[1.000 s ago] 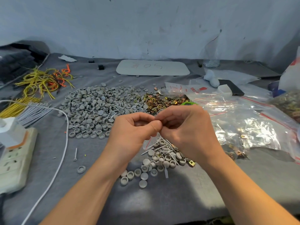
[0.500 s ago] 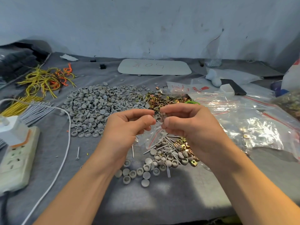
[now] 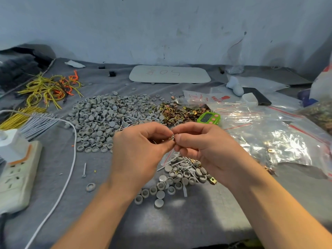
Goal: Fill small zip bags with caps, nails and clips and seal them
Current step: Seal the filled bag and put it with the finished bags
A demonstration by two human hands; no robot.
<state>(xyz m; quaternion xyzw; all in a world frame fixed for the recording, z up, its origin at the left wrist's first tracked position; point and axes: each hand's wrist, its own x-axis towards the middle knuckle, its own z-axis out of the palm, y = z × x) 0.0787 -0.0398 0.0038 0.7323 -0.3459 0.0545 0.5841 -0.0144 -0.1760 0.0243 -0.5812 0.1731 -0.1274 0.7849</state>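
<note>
Left hand [image 3: 142,150] and right hand [image 3: 206,150] meet fingertip to fingertip, both pinching the top of the small clear red-striped plastic zip bag [image 3: 168,156], on the near side of the green digital timer [image 3: 208,118]. The film looks light, limp and slippery. I'd grip along the stiffer zip strip.
</note>
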